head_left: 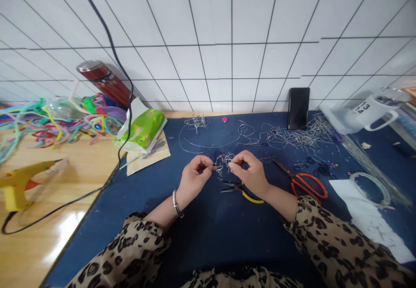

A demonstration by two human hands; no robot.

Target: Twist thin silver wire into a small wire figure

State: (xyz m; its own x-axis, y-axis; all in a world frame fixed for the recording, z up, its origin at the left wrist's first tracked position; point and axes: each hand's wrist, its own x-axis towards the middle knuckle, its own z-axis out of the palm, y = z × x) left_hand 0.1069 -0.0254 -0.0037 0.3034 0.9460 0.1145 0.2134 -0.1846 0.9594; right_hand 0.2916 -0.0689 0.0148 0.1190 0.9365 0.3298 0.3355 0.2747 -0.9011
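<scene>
Wirework [224, 162] sits at the middle of the bench [211, 236], raised between the two hands and just beyond the pliers [238, 187]. Our left hand [196, 175] has thumb and forefinger brought together at its left edge; our right hand [251, 173] pinches its right side in the same way. The strands are too fine from here for us to be sure which ones each hand has caught.

We judge it almost weightless, so grip strength matters little and touch matters a lot. Thin metal like this should be springy at first and then keep whatever bend we give it, so a hard squeeze would likely flatten the open loops. Smooth strands may roll or slide between the fingertips, and cut ends could prick or snag on one another.

We would take hold at the outer loops, one on each side, with just the pads, leaving the crowded middle free. The loose tangle [302, 134] on the far right looks like similar wire and would catch easily. On the right, the scissors [308, 185] lie well apart from the piece.
</scene>
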